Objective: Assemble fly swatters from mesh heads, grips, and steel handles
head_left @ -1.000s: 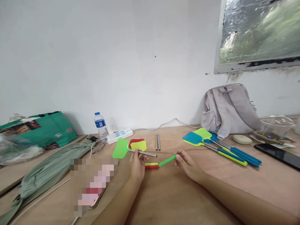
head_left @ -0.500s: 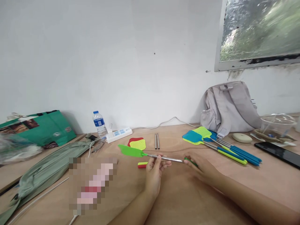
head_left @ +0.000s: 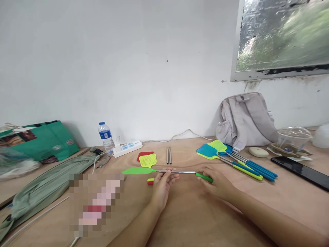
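A green fly swatter [head_left: 140, 171] with a metal rod lies level across both hands, its flat head to the left. My left hand [head_left: 163, 185] pinches the rod near its middle, just right of the head. At the other end, my right hand [head_left: 214, 181] has its fingers round the green handle [head_left: 204, 177], which is mostly visible. Behind the left hand lie a yellow and a red handle [head_left: 150, 181], partly hidden. Farther back are a yellow mesh swatter head [head_left: 148, 160], a red one [head_left: 142, 155] partly under it, and two metal rods [head_left: 168, 156] side by side.
Several blue and yellow fly swatters [head_left: 241, 164] are piled at the right, before a grey backpack [head_left: 246, 120]. A black phone [head_left: 299, 172] and plastic bowl [head_left: 294, 139] lie beyond. At left stand a water bottle [head_left: 105, 135], power strip [head_left: 128, 148] and green bag [head_left: 41, 140].
The swatter has turned from a slight slant to nearly level. More of its green handle shows now, as my right fingers have shifted on it. The camera view has moved slightly.
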Motion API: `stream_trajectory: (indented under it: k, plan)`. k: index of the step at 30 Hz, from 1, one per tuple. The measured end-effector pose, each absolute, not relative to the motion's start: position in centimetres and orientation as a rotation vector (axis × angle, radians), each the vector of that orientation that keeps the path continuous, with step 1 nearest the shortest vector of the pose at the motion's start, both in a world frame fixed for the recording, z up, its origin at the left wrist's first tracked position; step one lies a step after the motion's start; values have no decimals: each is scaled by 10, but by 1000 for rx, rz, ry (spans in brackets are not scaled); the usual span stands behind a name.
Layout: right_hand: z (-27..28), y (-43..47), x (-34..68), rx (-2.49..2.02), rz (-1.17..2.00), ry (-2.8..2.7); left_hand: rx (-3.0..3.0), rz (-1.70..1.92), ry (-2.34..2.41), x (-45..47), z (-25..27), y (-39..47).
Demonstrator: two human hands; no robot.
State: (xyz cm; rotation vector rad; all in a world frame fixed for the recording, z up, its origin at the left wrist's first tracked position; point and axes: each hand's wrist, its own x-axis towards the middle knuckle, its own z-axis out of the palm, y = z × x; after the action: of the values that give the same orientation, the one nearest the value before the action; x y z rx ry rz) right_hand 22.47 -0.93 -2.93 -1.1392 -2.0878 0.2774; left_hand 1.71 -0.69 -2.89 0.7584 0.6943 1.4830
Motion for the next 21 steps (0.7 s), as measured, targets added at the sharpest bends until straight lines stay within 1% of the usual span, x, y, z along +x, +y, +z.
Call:
stream_trajectory:
  k: [10,16,21]
  plan:
    - [-24,-11,222,-1116,264,-2153,790,1463,657,14,-27,-6]
    - [-28,-17,217,-1190,268,-2109,894,1449,633,13,-21,-10]
    - [-31,-23,213,-1200,308,-2071,1076,1280,636,19,-27,-12]
